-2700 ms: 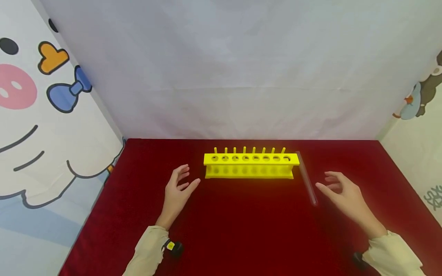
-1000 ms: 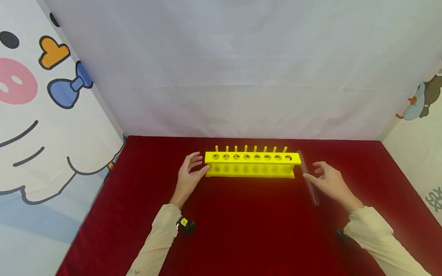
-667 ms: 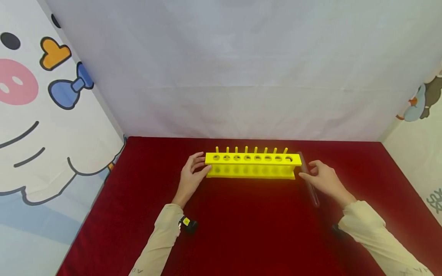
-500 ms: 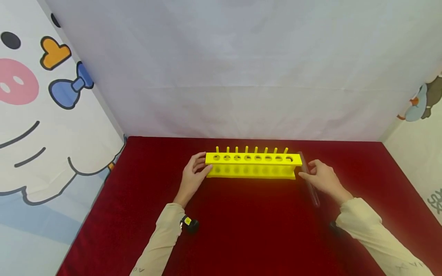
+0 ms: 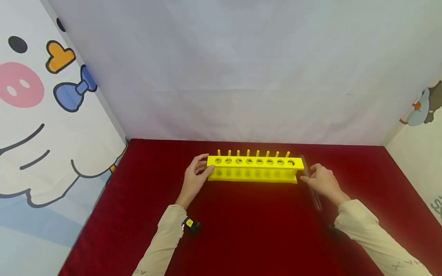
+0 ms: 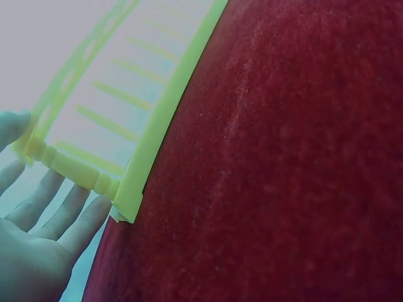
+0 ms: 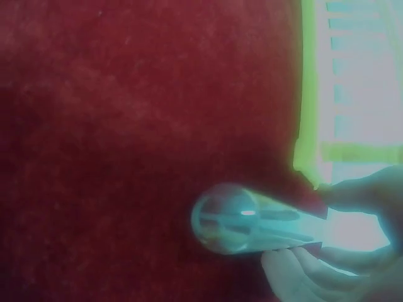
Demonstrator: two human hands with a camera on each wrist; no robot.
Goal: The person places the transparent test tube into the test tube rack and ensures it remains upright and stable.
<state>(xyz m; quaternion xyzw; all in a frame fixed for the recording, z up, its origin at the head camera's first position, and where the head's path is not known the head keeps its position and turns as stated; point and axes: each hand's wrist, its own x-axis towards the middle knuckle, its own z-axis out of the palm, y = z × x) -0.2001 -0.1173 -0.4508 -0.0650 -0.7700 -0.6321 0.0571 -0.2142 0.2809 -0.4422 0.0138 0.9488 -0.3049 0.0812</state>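
Covering the person's forearms, pale sleeves (image 5: 162,237) lie nearest, with a dark wrist device (image 5: 195,227) at the left cuff, a yellow patch on it. Beyond them, a clear test tube (image 5: 316,202) lies on its side on the dark red cloth (image 5: 255,230), its rounded end toward the person and the rest slanting back just beside the right end of a yellow rack (image 5: 254,161). The right hand (image 5: 324,181) is at the tube, thumb and fingers parted, with the glass running through the gap; the right wrist view puts the thumb tip close to the rack's corner, though whether it touches is unclear. The left hand (image 5: 195,179) is at the rack's left end, thumb at the front and fingertips by the end post; I cannot tell whether it pinches the rack or merely touches it. The rack stands upright on the cloth, round holes along its top and a row of pegs (image 5: 248,153) rising behind them. Farthest, a whitish curtain (image 5: 241,69) spans the back, beside a left panel printed with a cartoon in a blue bow tie (image 5: 70,96).
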